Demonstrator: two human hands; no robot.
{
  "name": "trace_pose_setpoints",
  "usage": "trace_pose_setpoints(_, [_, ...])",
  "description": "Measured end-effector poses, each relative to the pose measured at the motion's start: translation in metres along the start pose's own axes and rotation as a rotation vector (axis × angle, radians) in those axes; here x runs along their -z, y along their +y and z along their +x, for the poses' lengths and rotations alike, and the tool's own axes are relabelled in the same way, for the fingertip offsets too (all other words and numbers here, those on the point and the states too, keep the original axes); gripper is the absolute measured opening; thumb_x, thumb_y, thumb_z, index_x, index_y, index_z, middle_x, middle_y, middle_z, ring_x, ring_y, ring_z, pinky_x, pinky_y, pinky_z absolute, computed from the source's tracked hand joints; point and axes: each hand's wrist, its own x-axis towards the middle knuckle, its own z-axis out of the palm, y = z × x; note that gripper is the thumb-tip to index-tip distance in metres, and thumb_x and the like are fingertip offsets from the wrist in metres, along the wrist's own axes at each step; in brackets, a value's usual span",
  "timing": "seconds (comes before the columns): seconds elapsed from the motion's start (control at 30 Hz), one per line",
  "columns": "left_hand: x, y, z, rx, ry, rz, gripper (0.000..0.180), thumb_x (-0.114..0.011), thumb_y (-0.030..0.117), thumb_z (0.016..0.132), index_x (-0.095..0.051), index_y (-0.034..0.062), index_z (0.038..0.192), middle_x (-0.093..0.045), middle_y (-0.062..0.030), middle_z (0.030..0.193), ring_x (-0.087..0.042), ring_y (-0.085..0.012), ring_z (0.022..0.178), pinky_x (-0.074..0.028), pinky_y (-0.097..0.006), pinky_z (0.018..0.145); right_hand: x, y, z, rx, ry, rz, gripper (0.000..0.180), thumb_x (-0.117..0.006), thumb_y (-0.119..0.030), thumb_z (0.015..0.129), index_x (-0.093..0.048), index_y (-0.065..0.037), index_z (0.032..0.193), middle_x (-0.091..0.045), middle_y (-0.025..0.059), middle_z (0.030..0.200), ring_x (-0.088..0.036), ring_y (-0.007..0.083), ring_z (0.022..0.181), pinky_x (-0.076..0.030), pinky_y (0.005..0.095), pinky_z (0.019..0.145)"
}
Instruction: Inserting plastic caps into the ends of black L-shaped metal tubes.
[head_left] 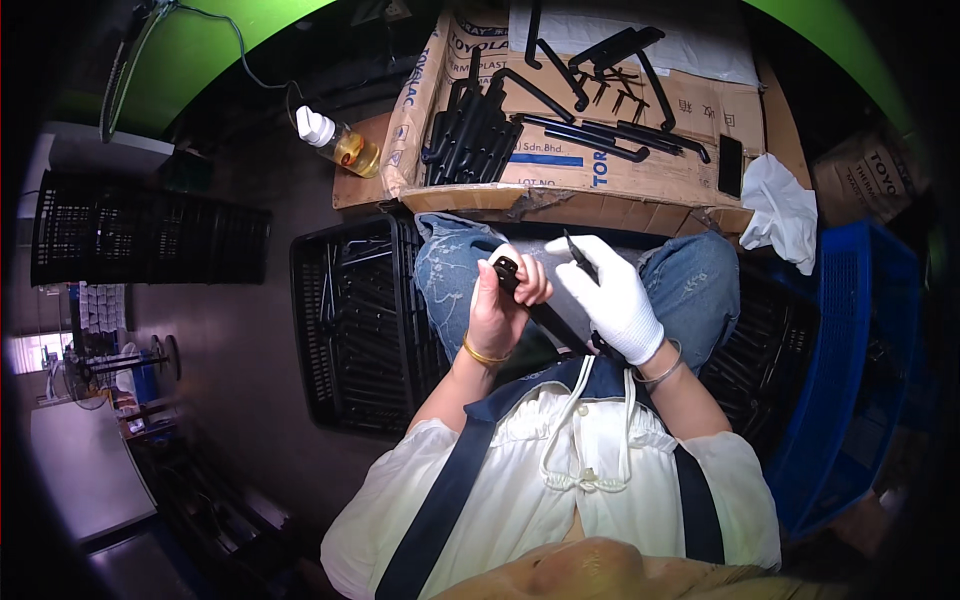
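Note:
My bare left hand (pixel 497 312) is closed around the upper end of a long black handle-like part (pixel 558 326). This part slants down toward my lap, its lower end close to my right wrist. My right hand (pixel 618 308), in a white glove, grips a slim black pointed tool (pixel 577 252) between thumb and fingers; its tip points up and away from me. The two hands are close together above my knees, and the tool's tip is apart from the part. Beyond them, a pile of black tube-shaped parts (pixel 472 135) lies on a cardboard box (pixel 545 178).
Bent black rods (pixel 550 95) lie on the box, with a dark phone-like slab (pixel 731 165) and white cloth (pixel 782 208) at its right. Left are a spray bottle (pixel 345 148) and a black crate (pixel 308 385) of parts. Right stand another black crate (pixel 812 335) and a blue crate (pixel 840 390).

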Motion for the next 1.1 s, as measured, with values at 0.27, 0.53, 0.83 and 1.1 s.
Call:
trace_pose_setpoints(0.27, [-0.017, -0.005, -0.006, 0.229, 0.132, 0.064, 0.056, -0.036, 0.059, 0.101, -0.051, 0.0057, 0.108, -0.043, 0.0032, 0.071, -0.041, -0.0085, 0.065, -0.035, -0.024, 0.062, -0.010, -0.024, 0.019, -0.161, -0.201, 0.159, 0.023, -0.064, -0.020, 0.093, -0.065, -0.001, 0.105, -0.066, 0.0060, 0.083, -0.062, 0.0085, 0.066, -0.052, 0.0238, 0.061])
trace_pose_setpoints(0.53, [-0.001, 0.009, 0.027, 0.221, 0.051, -0.476, 0.061, -0.028, 0.069, 0.096, -0.042, 0.0112, 0.084, -0.042, -0.0018, 0.066, -0.032, -0.0079, 0.041, -0.026, -0.022, 0.039, -0.014, 0.004, 0.019, -0.036, 0.128, 0.213, 0.014, -0.059, -0.014, 0.097, -0.063, -0.002, 0.091, -0.060, 0.0010, 0.073, -0.050, 0.0055, 0.063, -0.038, 0.0229, 0.057])
trace_pose_setpoints(0.83, [0.013, 0.020, 0.042, 0.218, -0.004, -0.609, 0.060, -0.028, 0.065, 0.098, -0.045, 0.0091, 0.085, -0.039, -0.0006, 0.062, -0.033, -0.0081, 0.041, -0.031, -0.022, 0.042, -0.021, 0.037, -0.050, -0.221, -0.421, -0.199, 0.034, -0.069, -0.033, 0.089, -0.064, 0.000, 0.094, -0.067, 0.0183, 0.078, -0.067, 0.0276, 0.068, -0.051, 0.0363, 0.065])
trace_pose_setpoints(1.1, [-0.010, -0.054, 0.004, 0.189, 0.122, 0.390, 0.038, -0.039, 0.040, 0.105, -0.050, 0.0052, 0.115, -0.054, -0.0033, 0.079, -0.055, -0.0146, 0.060, -0.049, -0.029, 0.061, -0.011, 0.042, -0.042, -0.230, -0.237, -0.160, 0.029, -0.065, -0.025, 0.092, -0.060, 0.002, 0.083, -0.057, 0.0138, 0.063, -0.062, 0.0208, 0.059, -0.045, 0.0377, 0.055])
